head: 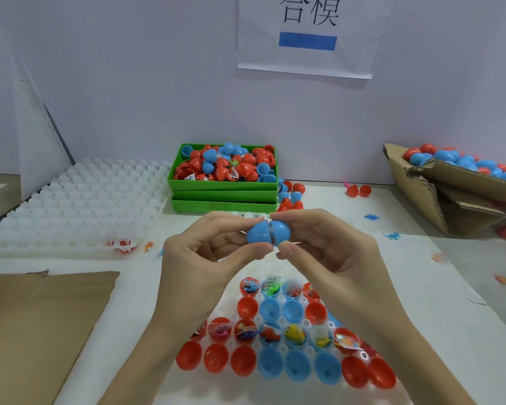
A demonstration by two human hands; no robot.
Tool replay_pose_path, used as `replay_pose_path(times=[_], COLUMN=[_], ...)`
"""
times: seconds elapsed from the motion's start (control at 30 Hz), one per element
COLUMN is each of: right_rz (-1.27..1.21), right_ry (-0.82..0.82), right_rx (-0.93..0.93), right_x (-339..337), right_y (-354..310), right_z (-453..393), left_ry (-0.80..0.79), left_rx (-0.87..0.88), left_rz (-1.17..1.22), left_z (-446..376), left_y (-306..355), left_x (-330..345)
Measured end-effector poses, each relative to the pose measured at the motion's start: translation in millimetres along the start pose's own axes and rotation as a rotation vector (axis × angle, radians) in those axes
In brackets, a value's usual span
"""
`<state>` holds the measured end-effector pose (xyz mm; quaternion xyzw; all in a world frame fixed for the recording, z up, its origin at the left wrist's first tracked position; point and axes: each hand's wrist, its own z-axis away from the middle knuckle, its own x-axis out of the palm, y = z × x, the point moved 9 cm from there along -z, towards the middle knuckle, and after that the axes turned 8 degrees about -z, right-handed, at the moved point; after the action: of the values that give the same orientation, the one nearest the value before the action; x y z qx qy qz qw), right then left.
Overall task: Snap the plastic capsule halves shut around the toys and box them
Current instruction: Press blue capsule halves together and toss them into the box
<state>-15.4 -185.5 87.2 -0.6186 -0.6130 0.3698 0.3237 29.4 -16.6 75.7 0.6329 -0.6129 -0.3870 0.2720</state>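
Note:
My left hand (205, 252) pinches the left half of a blue capsule (257, 232) and my right hand (319, 247) pinches its right half (282, 230). The halves meet in mid-air with a narrow gap, and a small toy shows inside it. Below my hands a white dimpled tray (307, 324) holds rows of red and blue capsule halves, some empty and some with wrapped toys (295, 334). A cardboard box (438, 182) at the right holds closed capsules.
A stack of green bins (222, 197) full of loose halves stands at the back centre. Empty white trays (79, 206) lie at the left. A brown cardboard sheet (38, 325) covers the near left. Small toys and loose halves are scattered over the table on the right.

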Motion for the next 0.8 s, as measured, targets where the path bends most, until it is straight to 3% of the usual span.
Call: replay_pose_path(times=[0.23, 0.53, 0.8], right_rz=[-0.114, 0.116, 0.075], right_ry=[0.094, 0.035, 0.055], right_rx=[0.018, -0.057, -0.017], right_x=[1.4, 3.5, 2.4], right_y=[-0.1, -1.7, 1.0], right_z=[0.9, 3.5, 2.1], left_ry=[0.011, -0.037, -0.035], left_rx=[-0.101, 0.006, 0.031], left_rz=[0.123, 0.029, -0.002], left_z=[0.3, -0.4, 0.4], left_y=[-2.1, 1.8, 2.5], left_x=[-0.4, 0.1, 2.1])
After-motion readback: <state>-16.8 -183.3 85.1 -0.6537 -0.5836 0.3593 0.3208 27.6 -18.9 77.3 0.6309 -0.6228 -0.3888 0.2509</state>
